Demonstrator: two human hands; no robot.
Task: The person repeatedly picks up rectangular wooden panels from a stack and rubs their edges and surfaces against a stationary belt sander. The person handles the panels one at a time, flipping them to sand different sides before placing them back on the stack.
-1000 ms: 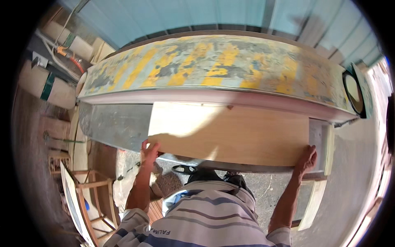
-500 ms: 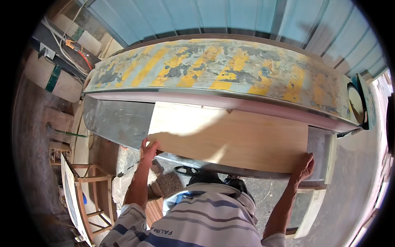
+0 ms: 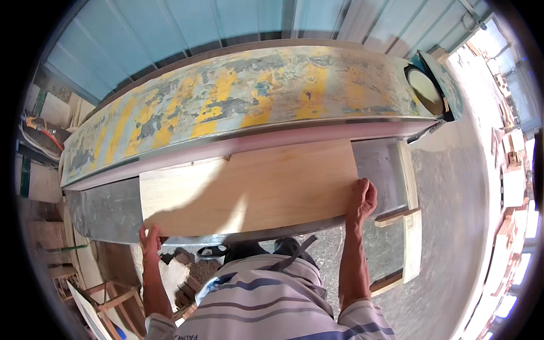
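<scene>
Bkgd: blue ribbed wall [image 3: 238, 20] behind; grey floor [image 3: 447, 198] to R. Main item: long machine housing [image 3: 255, 93], worn yellow diag. stripes, spanning most of the view; round pale drum [image 3: 426, 90] at its R end. Pinkish strip [image 3: 260, 141] runs along housing's front; below it, grey metal bed [image 3: 379, 170].

Pale rect. wooden board [image 3: 266, 190] lies over bed, long side approx. parallel to strip; far edge at strip, touching or just beside – can't tell. Shadow covers much of board; bright patch at far L. Wooden frame [image 3: 116, 306] lower L, well apart from board.

Hands: R hand [image 3: 361, 198] – fingers curled, narrow grip at board's R edge, nr near corner. L hand [image 3: 151, 241] – narrow grip at near L corner, thumb & fingertips at edge; underside contact hidden. Board thus lies betw. the 2 hands, extending fwd of both.
</scene>
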